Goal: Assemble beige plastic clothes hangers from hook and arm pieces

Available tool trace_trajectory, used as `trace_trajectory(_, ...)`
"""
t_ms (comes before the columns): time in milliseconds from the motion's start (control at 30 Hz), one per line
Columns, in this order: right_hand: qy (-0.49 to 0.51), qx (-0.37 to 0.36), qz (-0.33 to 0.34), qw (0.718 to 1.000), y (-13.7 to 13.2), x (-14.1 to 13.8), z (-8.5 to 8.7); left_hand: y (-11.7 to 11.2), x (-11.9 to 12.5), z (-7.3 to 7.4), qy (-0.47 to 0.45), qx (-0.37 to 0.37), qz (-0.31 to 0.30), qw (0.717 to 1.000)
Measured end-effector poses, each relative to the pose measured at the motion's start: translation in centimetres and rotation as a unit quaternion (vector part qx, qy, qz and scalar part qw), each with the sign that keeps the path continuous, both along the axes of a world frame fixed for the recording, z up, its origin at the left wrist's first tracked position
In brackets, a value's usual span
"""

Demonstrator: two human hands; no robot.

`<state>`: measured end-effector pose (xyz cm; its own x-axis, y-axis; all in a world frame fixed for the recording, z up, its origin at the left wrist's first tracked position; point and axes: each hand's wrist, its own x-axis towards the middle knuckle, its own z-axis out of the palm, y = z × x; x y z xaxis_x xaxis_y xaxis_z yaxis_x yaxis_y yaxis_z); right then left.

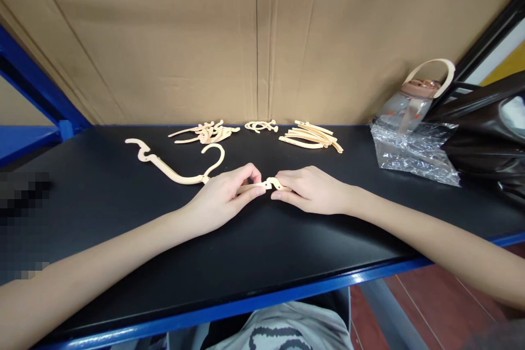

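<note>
At far left on the black tabletop (262, 251), a curved end piece (143, 153) sits joined to one arm of your beige hanger (176, 176), its hook (219, 156) already standing at the middle. Behind lies a heap of curved parts (211, 132). Your left hand (223, 194) pinches the hanger's other arm between thumb and finger; a cluster of small hooked parts (260, 126) rests beyond. Your right hand (307, 188) grips a second end piece (274, 181) against that arm's tip; whether it is seated cannot be told. This hanger looks nearly complete, while the loose heaps, including the slender bars (311, 135) at right, remain unassembled, short of the clear plastic wrapper (414, 153) and bottle (410, 104).
</note>
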<state>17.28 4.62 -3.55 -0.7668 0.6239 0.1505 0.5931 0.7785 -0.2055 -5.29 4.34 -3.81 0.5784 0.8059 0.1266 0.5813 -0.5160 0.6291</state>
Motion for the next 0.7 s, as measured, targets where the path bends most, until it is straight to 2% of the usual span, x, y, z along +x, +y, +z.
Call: trace_trajectory(700, 0.012, 0.0, 0.008, 1.0, 0.18, 0.11, -0.24, 0.14, -0.04, -0.17, -0.008, -0.008, 0.001, 1.0)
